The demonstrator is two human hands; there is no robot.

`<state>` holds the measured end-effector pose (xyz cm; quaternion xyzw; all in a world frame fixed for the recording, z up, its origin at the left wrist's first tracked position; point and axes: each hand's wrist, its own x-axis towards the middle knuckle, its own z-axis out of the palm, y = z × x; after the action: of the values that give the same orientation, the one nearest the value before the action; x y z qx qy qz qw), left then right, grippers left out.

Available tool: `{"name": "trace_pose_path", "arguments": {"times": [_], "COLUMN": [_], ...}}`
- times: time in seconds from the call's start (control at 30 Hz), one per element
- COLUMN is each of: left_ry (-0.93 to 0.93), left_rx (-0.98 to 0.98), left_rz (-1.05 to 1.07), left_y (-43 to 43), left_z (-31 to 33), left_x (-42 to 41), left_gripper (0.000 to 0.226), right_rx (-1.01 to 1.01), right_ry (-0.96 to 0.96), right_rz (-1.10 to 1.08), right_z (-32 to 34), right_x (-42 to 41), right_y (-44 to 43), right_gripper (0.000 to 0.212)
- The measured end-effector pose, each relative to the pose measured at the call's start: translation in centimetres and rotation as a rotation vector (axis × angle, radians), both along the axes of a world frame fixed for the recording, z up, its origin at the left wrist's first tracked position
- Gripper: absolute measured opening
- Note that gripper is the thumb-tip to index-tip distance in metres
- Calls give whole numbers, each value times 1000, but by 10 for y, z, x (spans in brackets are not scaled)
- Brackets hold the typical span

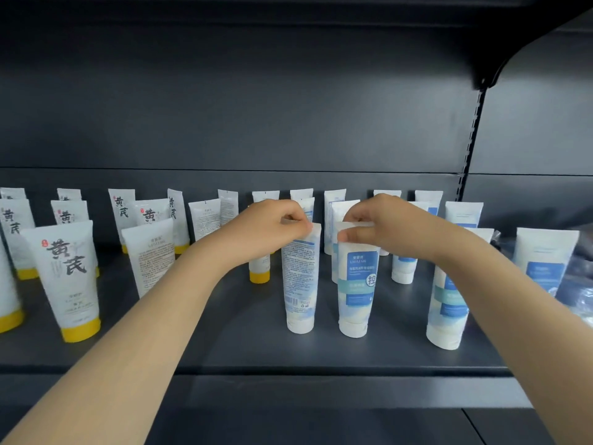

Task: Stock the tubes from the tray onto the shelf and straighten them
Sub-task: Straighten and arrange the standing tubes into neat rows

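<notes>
Near row, shelf (224,335): our left hand (272,226) pinches back-facing tube (300,284), right hand (385,226) pinches front-facing tube (356,284); we'd rotate the former label-outward, upright.

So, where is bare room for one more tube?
The widest bare patch of the dark grey metal shelf lies in front, between the white tube with yellow cap and the blue and white tube pinched by the left hand. A narrow gap lies right of the teal tube in the right hand. The back rows are crowded.
</notes>
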<state>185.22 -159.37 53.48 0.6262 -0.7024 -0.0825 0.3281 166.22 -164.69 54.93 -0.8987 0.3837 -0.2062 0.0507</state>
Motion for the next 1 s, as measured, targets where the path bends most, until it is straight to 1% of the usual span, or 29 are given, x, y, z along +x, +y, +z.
{"name": "trace_pose_path", "arguments": {"times": [0.17,0.3,0.33,0.43,0.47,0.57,0.63,0.7,0.8,0.87,0.93,1.0], "left_ry": [39,96,122,199,215,250,225,181,216,217,146,58], "left_rx": [2,2,15,66,70,42,4,-20,-45,-53,-41,-24], "left_rz": [-8,-39,-47,-90,-109,-167,-198,-218,-222,-195,-155,-113], "left_y": [-2,0,1,2,4,7,5,4,3,3,3,2], "left_z": [-5,-4,-3,-3,-2,-2,-4,-5,-7,-6,-5,-5], "left_x": [1,1,2,3,2,3,6,8,13,17,19,20], "left_gripper": [36,49,46,22,20,26,39,43,37,30,21,13], "right_rx": [-2,-2,-3,-19,-24,-22,-25,-19,-16,-8,-16,-21], "right_ry": [31,33,30,34,33,48,50,53,93,108,133,139], "right_rz": [21,18,15,2,3,-1,1,8,3,-1,3,29], "right_z": [3,3,2,1,1,1,2,3,5,5,5,4], "right_x": [-2,-2,-2,-1,-1,-1,-1,-3,-7,-9,-10,-9], "right_y": [0,0,0,0,0,-1,-2,-3,-4,-5,-6,-7], "right_gripper": [25,26,26,28,28,28,27,24,13,13,19,19]}}
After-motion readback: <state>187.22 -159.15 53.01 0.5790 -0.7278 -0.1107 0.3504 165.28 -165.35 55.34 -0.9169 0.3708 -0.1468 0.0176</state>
